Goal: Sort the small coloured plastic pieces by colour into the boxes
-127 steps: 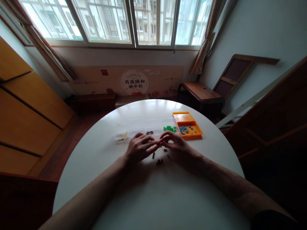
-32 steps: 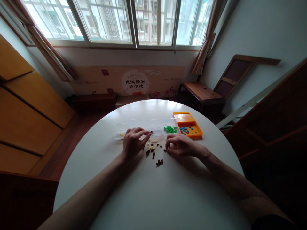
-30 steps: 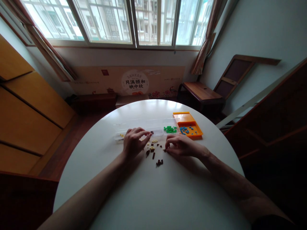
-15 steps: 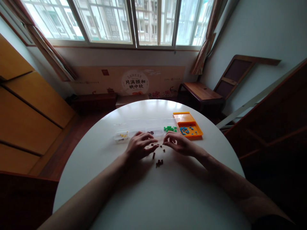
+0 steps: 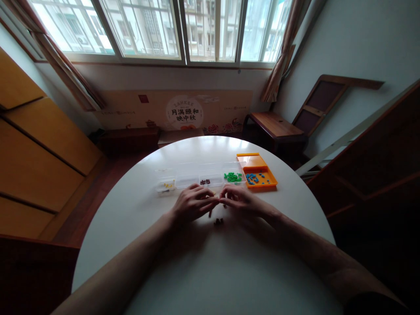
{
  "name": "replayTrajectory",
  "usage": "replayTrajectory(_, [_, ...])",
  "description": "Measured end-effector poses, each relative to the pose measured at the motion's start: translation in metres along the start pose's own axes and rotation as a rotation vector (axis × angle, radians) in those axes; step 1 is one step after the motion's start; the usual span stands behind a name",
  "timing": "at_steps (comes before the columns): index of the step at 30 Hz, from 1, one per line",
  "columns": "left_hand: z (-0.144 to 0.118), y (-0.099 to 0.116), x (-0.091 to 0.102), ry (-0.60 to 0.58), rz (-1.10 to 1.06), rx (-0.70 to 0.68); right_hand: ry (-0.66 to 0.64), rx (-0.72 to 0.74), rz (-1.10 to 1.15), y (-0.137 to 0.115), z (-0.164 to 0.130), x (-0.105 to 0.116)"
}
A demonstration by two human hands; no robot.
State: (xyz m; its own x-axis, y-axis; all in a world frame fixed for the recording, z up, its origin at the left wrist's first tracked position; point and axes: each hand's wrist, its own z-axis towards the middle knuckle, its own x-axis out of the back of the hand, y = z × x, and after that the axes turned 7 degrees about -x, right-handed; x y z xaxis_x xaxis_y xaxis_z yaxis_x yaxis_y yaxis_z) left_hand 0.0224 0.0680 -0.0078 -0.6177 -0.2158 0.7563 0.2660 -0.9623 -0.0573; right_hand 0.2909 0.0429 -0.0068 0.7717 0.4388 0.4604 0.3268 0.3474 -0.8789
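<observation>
My left hand (image 5: 193,204) and my right hand (image 5: 242,202) rest on the round white table (image 5: 210,271) with their fingertips pinched together and touching each other. Each pinch seems to hold a tiny brick, too small to make out. Several loose dark bricks (image 5: 218,222) lie on the table just below the fingertips. Right behind the hands stands a clear compartment box (image 5: 187,176) with yellow bricks (image 5: 168,185), dark bricks (image 5: 205,181) and green bricks (image 5: 232,176) in separate cells.
An orange tray (image 5: 259,165) with several blue bricks (image 5: 254,178) touches the clear box's right end. Beyond the table are a wooden bench (image 5: 274,124), a folded wooden frame at the right wall, and yellow cabinets (image 5: 36,144) on the left.
A second ago my hands were apart, each picking at loose bricks on the table. They have moved toward each other and now meet fingertip to fingertip. The light-coloured loose bricks are now hidden.
</observation>
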Motion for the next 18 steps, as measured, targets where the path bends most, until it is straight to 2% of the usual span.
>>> replayTrajectory(2, [0.001,0.0,0.001,0.022,0.008,0.003,0.017,-0.002,-0.021,0.0,0.0,0.001])
replayTrajectory(4, [0.002,-0.001,0.002,0.058,0.048,0.067,0.042,0.003,-0.076,-0.002,-0.001,0.004])
replayTrajectory(8, [-0.001,-0.01,0.003,0.174,0.164,0.332,0.044,0.037,-0.252,-0.007,-0.005,0.014])
replayTrajectory(12, [-0.007,-0.018,0.003,0.166,0.181,0.547,-0.013,0.078,-0.339,-0.009,-0.007,0.022])
replayTrajectory(18, [-0.006,-0.016,0.002,0.144,0.178,0.611,-0.06,0.071,-0.343,-0.006,-0.007,0.023])
